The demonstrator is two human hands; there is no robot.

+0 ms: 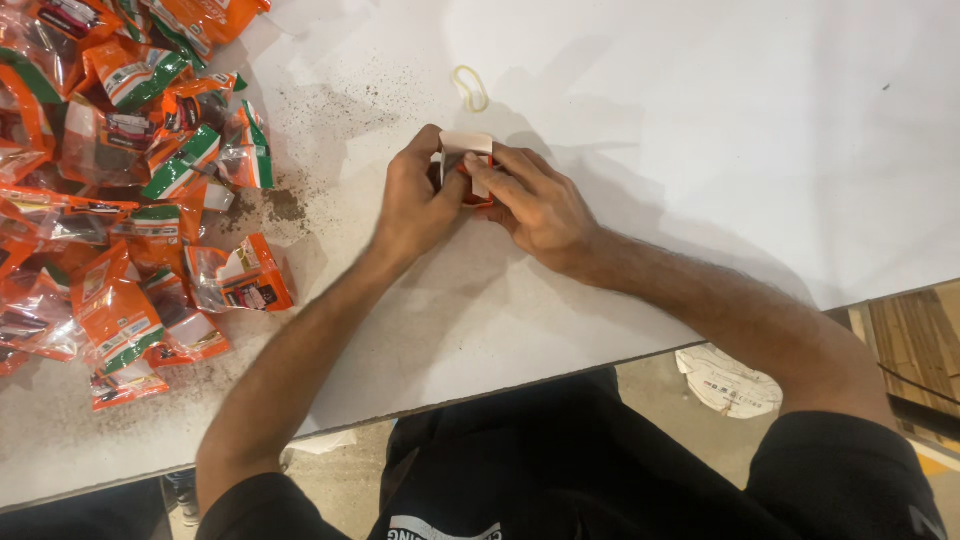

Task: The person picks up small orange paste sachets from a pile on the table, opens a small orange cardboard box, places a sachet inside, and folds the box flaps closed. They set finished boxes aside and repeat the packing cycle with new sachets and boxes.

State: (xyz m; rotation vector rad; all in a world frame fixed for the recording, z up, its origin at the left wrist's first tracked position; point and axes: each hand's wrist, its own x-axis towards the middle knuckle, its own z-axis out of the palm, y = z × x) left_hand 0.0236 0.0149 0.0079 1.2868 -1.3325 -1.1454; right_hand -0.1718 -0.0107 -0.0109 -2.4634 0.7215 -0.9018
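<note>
I see both hands gripping one small white-and-orange packet at the middle of the white desk: left hand and right hand closed around it, orange plastic sachets heaped left.

A white table carries orange sachets, a rubber band and, apparently, spilled dark powder.
</note>
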